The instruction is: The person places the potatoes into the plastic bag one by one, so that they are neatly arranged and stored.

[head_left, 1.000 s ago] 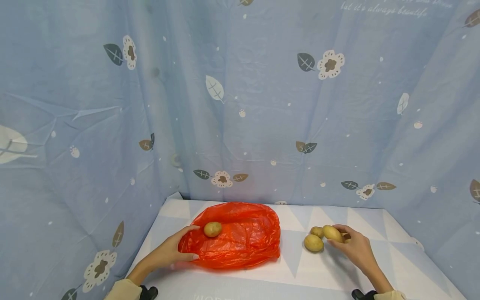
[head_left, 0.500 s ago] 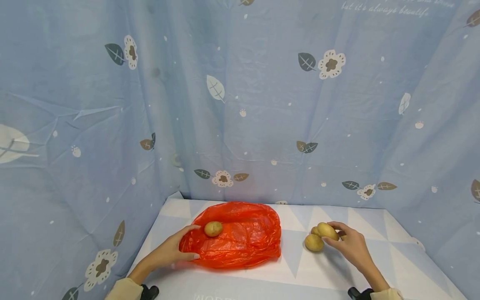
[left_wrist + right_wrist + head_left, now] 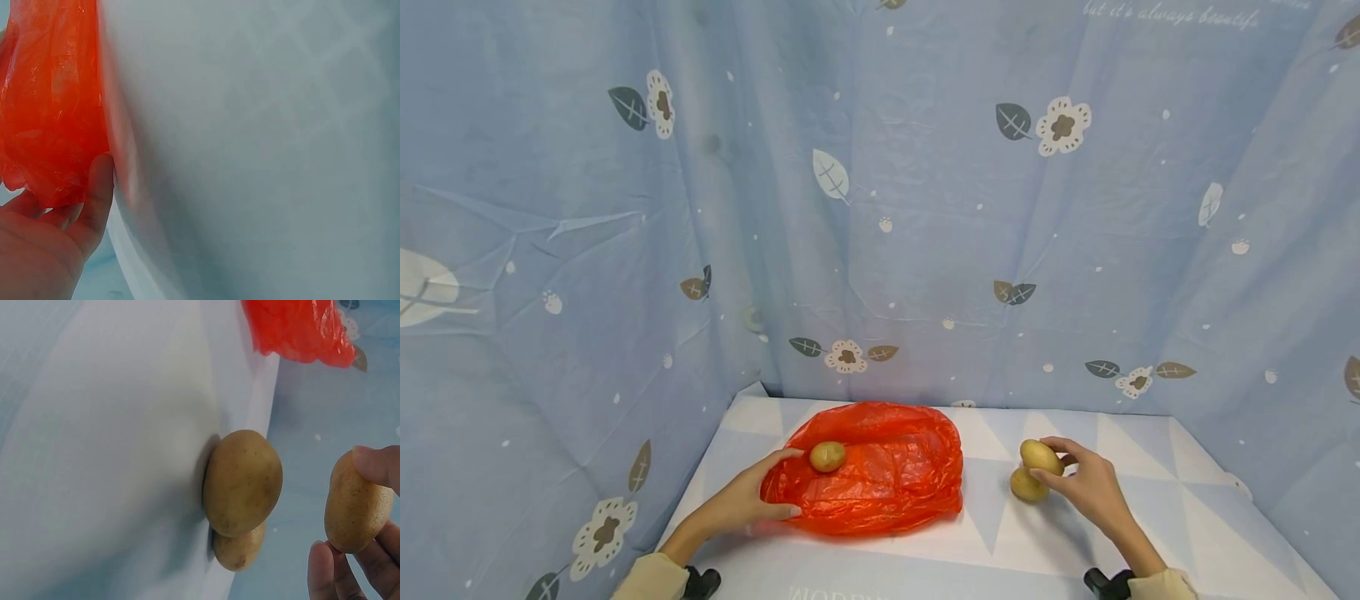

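Observation:
A red plastic bag (image 3: 895, 479) lies with its mouth open on the table, left of the middle. One potato (image 3: 828, 457) sits inside near its left side. My left hand (image 3: 747, 498) holds the bag's left end, thumb at the front and fingers toward the back; the left wrist view shows the thumb against the red film. To the right, my right hand (image 3: 1093, 490) pinches a potato (image 3: 356, 503) between thumb and fingers, raised off the table. Two more potatoes lie close together below it, a larger one (image 3: 244, 482) and a smaller one (image 3: 240, 551), the smaller hidden in the head view.
A white and pale blue patterned cloth (image 3: 958, 554) covers the table. Blue curtains (image 3: 917, 208) with leaf and flower prints stand behind it and at both sides.
My right hand has lifted its potato and carried it left, over the two lying on the table. The left hand and the bag stay nearly still.

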Available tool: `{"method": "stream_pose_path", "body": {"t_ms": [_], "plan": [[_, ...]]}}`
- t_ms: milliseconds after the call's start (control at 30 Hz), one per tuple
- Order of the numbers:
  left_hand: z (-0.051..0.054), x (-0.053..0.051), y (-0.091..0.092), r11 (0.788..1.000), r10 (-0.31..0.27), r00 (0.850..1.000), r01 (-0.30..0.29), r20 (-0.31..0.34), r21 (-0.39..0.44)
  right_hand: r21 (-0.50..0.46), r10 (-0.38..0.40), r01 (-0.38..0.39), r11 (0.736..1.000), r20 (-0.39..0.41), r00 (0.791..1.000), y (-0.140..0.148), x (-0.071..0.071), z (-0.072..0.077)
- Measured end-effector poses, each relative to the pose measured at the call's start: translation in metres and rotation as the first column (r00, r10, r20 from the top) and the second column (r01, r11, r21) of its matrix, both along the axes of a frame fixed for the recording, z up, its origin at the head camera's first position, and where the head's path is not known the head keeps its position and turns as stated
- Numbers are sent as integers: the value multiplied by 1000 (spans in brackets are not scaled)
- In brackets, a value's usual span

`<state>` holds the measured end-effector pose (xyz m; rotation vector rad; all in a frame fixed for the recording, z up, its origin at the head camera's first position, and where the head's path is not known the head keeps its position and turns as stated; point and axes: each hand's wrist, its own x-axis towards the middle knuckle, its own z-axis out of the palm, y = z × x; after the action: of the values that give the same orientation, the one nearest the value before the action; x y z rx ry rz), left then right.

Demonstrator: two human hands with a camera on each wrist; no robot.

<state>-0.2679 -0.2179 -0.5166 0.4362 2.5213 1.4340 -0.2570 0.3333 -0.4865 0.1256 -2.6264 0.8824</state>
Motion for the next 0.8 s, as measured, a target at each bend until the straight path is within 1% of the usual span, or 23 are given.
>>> {"method": "stream_pose_path", "body": {"t_ms": [133, 333, 600, 800], "plan": [[0, 0, 0, 1000, -3, 1000, 3, -1, 5, -9, 7, -7, 1000, -1, 1000, -4, -1, 1], [0, -1, 0, 1000, -5, 1000, 4, 5, 8, 9, 4, -4, 1000, -7, 1000, -10, -2, 4], [0, -1, -1, 1000, 11, 1000, -11, 8, -10, -23, 36, -35, 999, 40, 999, -19, -6, 5], [-2, -1, -1, 1000, -2, 1000, 2, 1, 0, -14, 43, -42, 999, 61, 997, -27, -8, 5]]}}
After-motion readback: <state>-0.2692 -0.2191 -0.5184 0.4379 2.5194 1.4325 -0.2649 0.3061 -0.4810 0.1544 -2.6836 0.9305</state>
